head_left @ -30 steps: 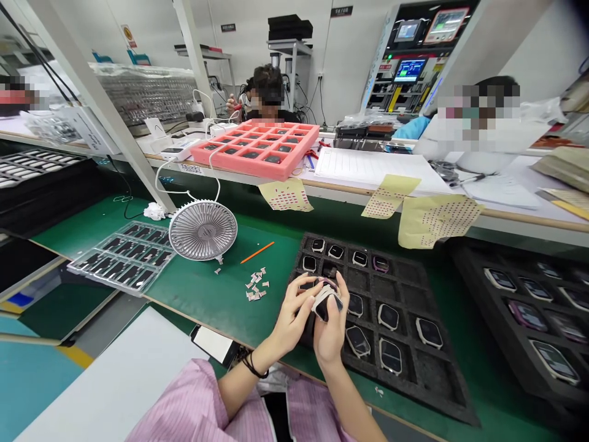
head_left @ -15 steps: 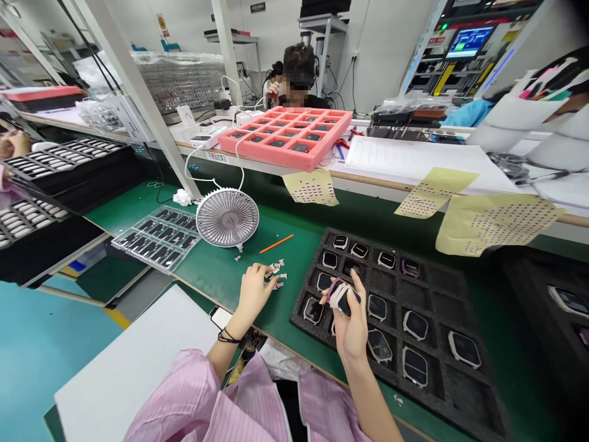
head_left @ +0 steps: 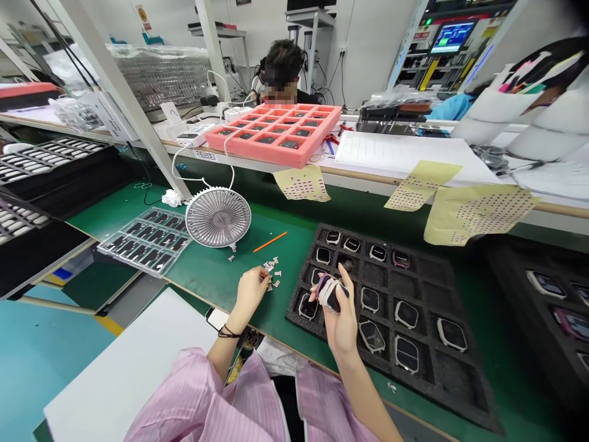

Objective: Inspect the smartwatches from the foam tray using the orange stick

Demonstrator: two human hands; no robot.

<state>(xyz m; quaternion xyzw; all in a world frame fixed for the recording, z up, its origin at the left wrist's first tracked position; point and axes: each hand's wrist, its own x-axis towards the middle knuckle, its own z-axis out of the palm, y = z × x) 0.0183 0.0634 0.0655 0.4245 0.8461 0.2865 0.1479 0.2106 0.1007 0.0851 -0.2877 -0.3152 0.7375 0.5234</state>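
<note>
My left hand (head_left: 251, 291) is at the edge of a small pile of pale tabs (head_left: 274, 271) on the green bench. Its thumb and fingertips are pinched together; what sits between them, if anything, is too small to make out. My right hand (head_left: 344, 322) is wrapped round smartwatch cases (head_left: 328, 293), pale ones and a purple one stacked together, their dark faces partly hidden by my fingers. It is raised over the left part of a black foam tray (head_left: 442, 270), whose pockets hold several watch cases (head_left: 407, 354). An orange stick (head_left: 270, 241) lies beyond the tabs.
A white fan (head_left: 219, 217) stands behind my left hand, beside a clear tray of black parts (head_left: 146, 240). On the shelf above sit a pink foam tray (head_left: 301, 158) and papers. Yellow dotted sheets (head_left: 476, 215) hang from its edge. Another dark tray (head_left: 515, 276) is at far right.
My left fingertips have drawn together and pulled slightly back at the near side of the tabs. My right hand still grips the watch cases. The whole view has shifted a little.
</note>
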